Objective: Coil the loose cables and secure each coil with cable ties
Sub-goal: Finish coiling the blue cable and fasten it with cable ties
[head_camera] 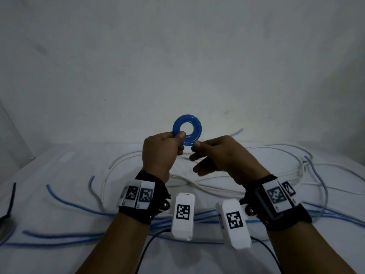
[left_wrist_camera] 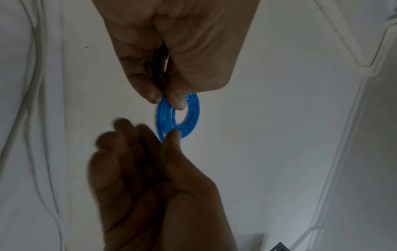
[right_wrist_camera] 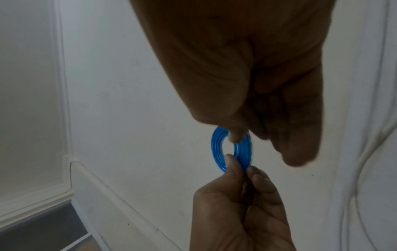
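A small blue cable coil (head_camera: 197, 128), wound flat into a ring, is held up in the air in front of the white wall. My left hand (head_camera: 178, 135) pinches its lower left rim between thumb and forefinger. My right hand (head_camera: 195, 145) pinches the lower right rim with the thumb tip in front and the other fingers curled below. In the left wrist view the coil (left_wrist_camera: 194, 110) hangs between the left hand (left_wrist_camera: 169, 101) above and the right hand (left_wrist_camera: 167, 137) below. In the right wrist view the coil (right_wrist_camera: 217, 147) sits between the right hand (right_wrist_camera: 237, 138) and the left hand (right_wrist_camera: 238, 166).
Loose blue cables (head_camera: 69, 202) sprawl over the white sheet (head_camera: 59, 171) below my wrists. A bundle of white cables (head_camera: 217, 186) lies under the hands and loops off to the right. A dark object (head_camera: 7, 212) sits at the left edge.
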